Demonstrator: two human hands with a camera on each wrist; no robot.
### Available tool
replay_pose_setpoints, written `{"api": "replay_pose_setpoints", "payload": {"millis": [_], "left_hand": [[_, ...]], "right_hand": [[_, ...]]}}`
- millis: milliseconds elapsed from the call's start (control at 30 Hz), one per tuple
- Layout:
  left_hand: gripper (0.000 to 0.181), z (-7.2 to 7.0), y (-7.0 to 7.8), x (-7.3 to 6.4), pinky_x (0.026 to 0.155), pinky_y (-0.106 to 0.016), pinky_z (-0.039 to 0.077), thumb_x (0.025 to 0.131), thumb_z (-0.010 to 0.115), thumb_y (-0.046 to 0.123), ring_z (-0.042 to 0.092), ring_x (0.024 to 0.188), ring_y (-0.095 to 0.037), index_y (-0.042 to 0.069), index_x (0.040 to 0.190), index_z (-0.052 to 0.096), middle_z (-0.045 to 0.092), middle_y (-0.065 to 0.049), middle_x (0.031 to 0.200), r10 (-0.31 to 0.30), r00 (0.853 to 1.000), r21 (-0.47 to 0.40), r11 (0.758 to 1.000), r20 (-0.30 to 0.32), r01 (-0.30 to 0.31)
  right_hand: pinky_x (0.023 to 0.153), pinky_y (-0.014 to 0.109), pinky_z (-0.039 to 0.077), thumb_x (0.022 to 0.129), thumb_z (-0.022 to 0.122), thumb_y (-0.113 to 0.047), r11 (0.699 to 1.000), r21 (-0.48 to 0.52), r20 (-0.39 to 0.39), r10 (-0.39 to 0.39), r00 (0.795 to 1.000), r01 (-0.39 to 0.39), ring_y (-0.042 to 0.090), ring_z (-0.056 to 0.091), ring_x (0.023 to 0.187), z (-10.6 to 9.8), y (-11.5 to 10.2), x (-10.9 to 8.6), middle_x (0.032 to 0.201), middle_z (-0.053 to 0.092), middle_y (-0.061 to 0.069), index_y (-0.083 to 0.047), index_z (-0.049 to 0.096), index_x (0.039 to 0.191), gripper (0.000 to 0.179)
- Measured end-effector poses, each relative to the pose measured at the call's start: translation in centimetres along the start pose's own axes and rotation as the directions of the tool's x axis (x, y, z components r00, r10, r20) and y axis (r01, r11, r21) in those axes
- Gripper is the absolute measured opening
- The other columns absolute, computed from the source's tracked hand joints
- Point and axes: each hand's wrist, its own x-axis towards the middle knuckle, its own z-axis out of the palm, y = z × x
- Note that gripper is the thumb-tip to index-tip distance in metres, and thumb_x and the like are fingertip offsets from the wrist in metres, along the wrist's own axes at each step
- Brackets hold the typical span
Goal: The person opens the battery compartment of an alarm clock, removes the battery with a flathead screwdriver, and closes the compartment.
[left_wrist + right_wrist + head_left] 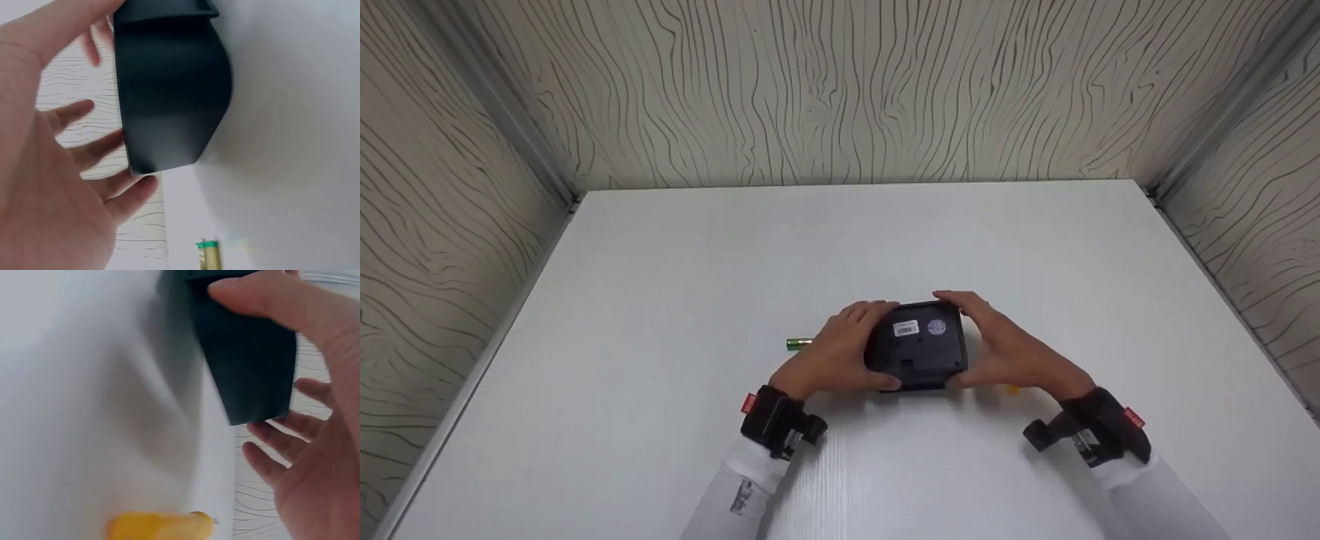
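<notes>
A black plastic box-shaped device (921, 352) is held between both hands, its face with a white barcode label and a round sticker turned up. My left hand (834, 351) grips its left side, thumb along the near edge and fingers at the far edge. On the other side, my right hand (1011, 349) grips it the same way, thumb at the near right corner. In both wrist views the device's tapered dark side (171, 95) shows close over the table. A green and gold battery (210, 256) lies by the left hand, partly hidden by it in the head view.
Near the right hand a yellow rounded object (160, 527) lies on the white table (675, 285), mostly covered by that hand in the head view. Wood-grain patterned panels (825, 90) enclose the table at the back and both sides.
</notes>
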Motion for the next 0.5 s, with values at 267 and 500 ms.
{"api": "replay_pose_setpoints", "payload": {"millis": [267,500], "left_hand": [[0.125,0.7,2.3,0.6,0.108,-0.039,0.034,0.069,0.086,0.038,0.035,0.140,-0.011,0.033,0.156,-0.003,0.027,0.005,0.155,0.196,0.977,-0.168,0.964,-0.087,-0.208],[0.129,1.9,2.1,0.9,0.106,-0.043,0.045,0.070,0.086,0.022,0.041,0.138,-0.022,0.033,0.154,-0.011,0.019,-0.003,0.154,0.237,0.969,-0.347,0.905,-0.075,-0.248]], "right_hand": [[0.110,0.017,0.032,0.064,0.087,-0.010,0.964,0.022,-0.118,-0.259,0.959,0.264,0.016,0.045,0.129,-1.1,-4.0,0.3,0.144,0.046,0.001,-0.018,0.032,0.149,0.101],[0.121,0.027,0.020,0.071,0.087,-0.020,0.971,0.190,-0.016,-0.142,0.990,0.143,0.017,0.019,0.150,-0.4,-3.2,-0.2,0.162,0.020,-0.001,-0.022,0.014,0.156,0.112]]}}
